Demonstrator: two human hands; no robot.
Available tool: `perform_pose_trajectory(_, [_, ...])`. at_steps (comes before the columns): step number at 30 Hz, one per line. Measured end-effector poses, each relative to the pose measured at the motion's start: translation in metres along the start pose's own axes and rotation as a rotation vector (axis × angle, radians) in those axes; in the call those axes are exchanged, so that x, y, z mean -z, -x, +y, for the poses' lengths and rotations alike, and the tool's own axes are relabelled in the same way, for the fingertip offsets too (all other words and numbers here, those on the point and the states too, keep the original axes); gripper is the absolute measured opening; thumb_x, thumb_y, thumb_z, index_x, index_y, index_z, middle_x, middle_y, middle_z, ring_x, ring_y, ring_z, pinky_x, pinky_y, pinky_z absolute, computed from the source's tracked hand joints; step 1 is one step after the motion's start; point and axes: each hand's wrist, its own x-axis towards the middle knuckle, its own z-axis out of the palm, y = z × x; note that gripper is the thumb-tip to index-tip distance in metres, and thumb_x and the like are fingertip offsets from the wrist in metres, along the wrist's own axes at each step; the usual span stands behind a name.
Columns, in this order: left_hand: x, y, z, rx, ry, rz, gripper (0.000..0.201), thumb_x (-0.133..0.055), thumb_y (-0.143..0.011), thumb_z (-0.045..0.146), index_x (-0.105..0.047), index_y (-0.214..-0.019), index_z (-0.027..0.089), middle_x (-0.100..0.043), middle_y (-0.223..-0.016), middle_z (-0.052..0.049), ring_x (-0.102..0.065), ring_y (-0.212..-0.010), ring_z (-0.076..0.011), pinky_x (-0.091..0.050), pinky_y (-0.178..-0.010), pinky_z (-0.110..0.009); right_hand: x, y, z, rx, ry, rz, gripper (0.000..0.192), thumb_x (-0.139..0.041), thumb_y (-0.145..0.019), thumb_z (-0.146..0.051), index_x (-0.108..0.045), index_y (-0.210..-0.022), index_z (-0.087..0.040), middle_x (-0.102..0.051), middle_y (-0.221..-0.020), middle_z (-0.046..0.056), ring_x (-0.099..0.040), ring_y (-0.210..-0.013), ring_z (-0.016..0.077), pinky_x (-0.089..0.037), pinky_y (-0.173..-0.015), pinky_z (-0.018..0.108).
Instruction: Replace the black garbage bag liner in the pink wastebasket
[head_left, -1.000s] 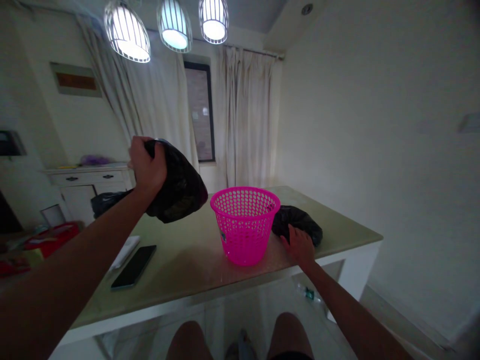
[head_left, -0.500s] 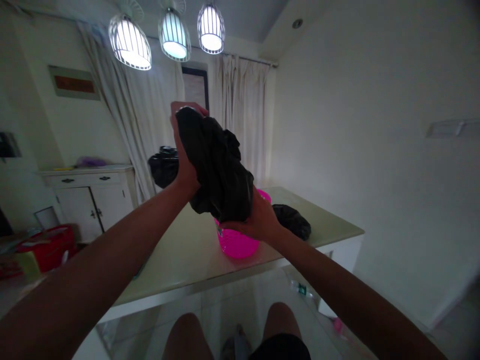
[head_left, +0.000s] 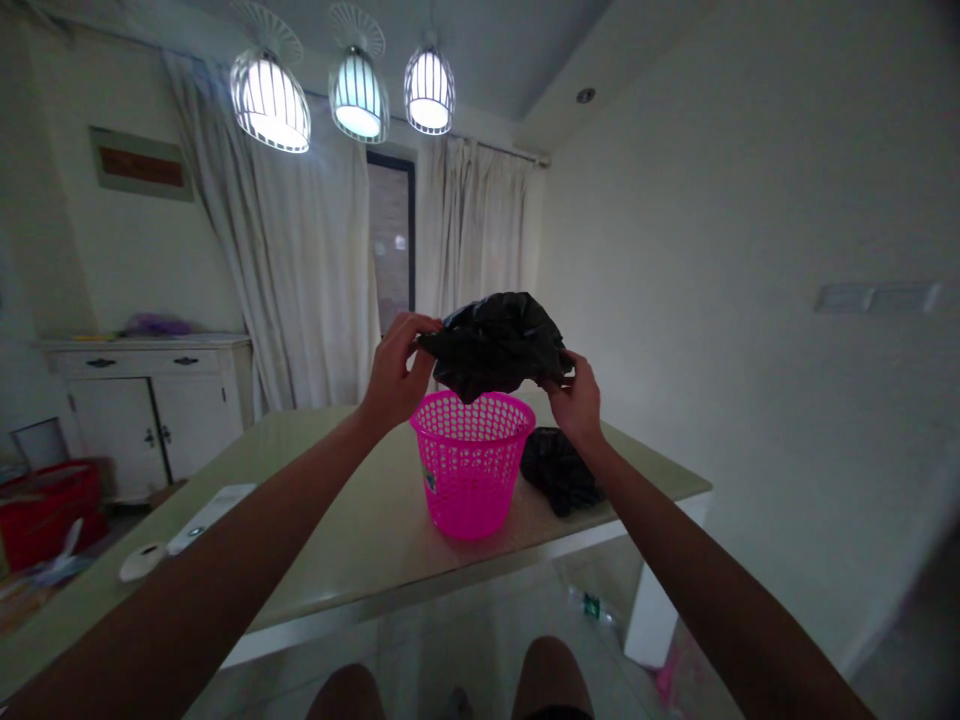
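A crumpled black plastic bag is stretched sideways in the air between my hands. My left hand pinches its left edge, and my right hand grips its right edge. Just below the bag stands a pink perforated plastic basket, upright on the table, with its mouth facing up. A second black plastic bag lies bunched on the tabletop, right of the basket and near my right wrist.
The pale green table spreads in front of my knees. A white object and a white roll lie on its left part. Under the table a plastic bottle lies on the floor. A white cabinet stands behind at left.
The held bag has come down and now spreads between my hands, which have moved apart onto its two edges. The basket, mostly covered before, now shows in full.
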Motion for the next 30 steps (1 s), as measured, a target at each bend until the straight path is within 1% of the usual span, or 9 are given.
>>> perform_pose_trajectory(2, [0.005, 0.03, -0.008, 0.056, -0.13, -0.067, 0.006, -0.056, -0.102, 0.024, -0.062, -0.102, 0.024, -0.066, -0.111, -0.008, -0.067, -0.11, -0.0239, -0.059, -0.094, -0.041, 0.004, 0.007, 0.016, 0.042, 0.024, -0.064, 0.055, -0.067, -0.088, -0.041, -0.064, -0.138, -0.017, -0.066, -0.139, 0.019, -0.068, -0.111, 0.0305, -0.062, -0.09, 0.048])
perform_pose_trajectory(5, [0.015, 0.076, -0.008, 0.137, -0.337, -0.16, 0.012, -0.054, -0.101, 0.023, -0.065, -0.107, 0.022, -0.065, -0.122, -0.014, -0.066, -0.118, -0.0282, -0.056, -0.102, -0.047, 0.013, 0.023, 0.03, 0.17, 0.115, -0.164, 0.044, -0.063, -0.095, -0.041, -0.072, -0.132, -0.019, -0.064, -0.148, 0.017, -0.062, -0.132, 0.0325, -0.055, -0.108, 0.052])
perform_pose_trajectory(7, [0.024, 0.108, -0.005, 0.157, -0.439, -0.223, 0.016, -0.054, -0.102, 0.026, -0.066, -0.112, 0.022, -0.065, -0.132, -0.017, -0.065, -0.122, -0.0309, -0.055, -0.104, -0.049, 0.021, 0.034, 0.035, 0.238, 0.2, -0.216, 0.039, -0.059, -0.101, -0.04, -0.074, -0.132, -0.021, -0.063, -0.151, 0.015, -0.061, -0.134, 0.0316, -0.05, -0.114, 0.053])
perform_pose_trajectory(12, [0.043, 0.173, -0.008, -0.06, -0.607, -0.396, 0.017, -0.061, -0.096, 0.032, -0.075, -0.105, 0.027, -0.073, -0.127, -0.016, -0.068, -0.119, -0.0363, -0.054, -0.104, -0.054, 0.036, 0.058, 0.048, 0.383, 0.339, -0.342, 0.037, -0.046, -0.105, -0.027, -0.077, -0.124, -0.02, -0.068, -0.144, 0.014, -0.06, -0.126, 0.0305, -0.048, -0.111, 0.053])
perform_pose_trajectory(16, [0.041, 0.194, -0.015, 0.074, -0.693, -0.56, 0.022, -0.059, -0.095, 0.022, -0.075, -0.11, 0.025, -0.072, -0.133, -0.018, -0.069, -0.118, -0.0365, -0.057, -0.099, -0.054, 0.031, 0.07, 0.058, 0.356, 0.46, -0.408, 0.031, -0.049, -0.102, -0.025, -0.076, -0.115, -0.02, -0.068, -0.139, 0.016, -0.06, -0.122, 0.0315, -0.051, -0.107, 0.051])
perform_pose_trajectory(19, [0.035, 0.196, -0.023, 0.249, -0.645, -0.533, 0.032, -0.059, -0.091, 0.018, -0.073, -0.12, 0.023, -0.068, -0.141, -0.018, -0.067, -0.121, -0.0367, -0.057, -0.102, -0.056, 0.02, 0.076, 0.065, 0.263, 0.415, -0.409, 0.034, -0.049, -0.096, -0.02, -0.073, -0.12, -0.018, -0.061, -0.15, 0.017, -0.059, -0.126, 0.031, -0.051, -0.111, 0.052])
perform_pose_trajectory(22, [0.029, 0.193, -0.036, 0.482, -0.435, -0.364, 0.03, -0.055, -0.093, 0.023, -0.072, -0.117, 0.021, -0.067, -0.134, -0.018, -0.067, -0.121, -0.0335, -0.055, -0.109, -0.056, 0.01, 0.078, 0.075, 0.094, 0.188, -0.311, 0.041, -0.049, -0.09, -0.022, -0.07, -0.124, -0.018, -0.059, -0.147, 0.018, -0.058, -0.132, 0.0285, -0.05, -0.116, 0.05])
perform_pose_trajectory(27, [0.011, 0.177, -0.056, 1.039, -0.01, -0.037, 0.048, -0.053, -0.098, 0.053, -0.067, -0.129, 0.019, -0.069, -0.135, -0.018, -0.07, -0.118, -0.0304, -0.061, -0.094, -0.047, -0.001, 0.067, 0.087, -0.561, -0.403, -0.202, 0.054, -0.044, -0.093, -0.05, -0.061, -0.136, -0.023, -0.066, -0.137, 0.012, -0.071, -0.107, 0.0222, -0.063, -0.088, 0.037])
perform_pose_trajectory(30, [-0.003, 0.164, -0.066, 1.19, 0.157, 0.079, 0.062, -0.063, -0.088, 0.069, -0.069, -0.124, 0.018, -0.075, -0.127, -0.016, -0.072, -0.115, -0.0306, -0.059, -0.091, -0.043, -0.011, 0.058, 0.088, -0.87, -0.595, -0.231, 0.053, -0.057, -0.085, -0.062, -0.063, -0.121, -0.023, -0.075, -0.113, 0.009, -0.072, -0.084, 0.0192, -0.06, -0.071, 0.031])
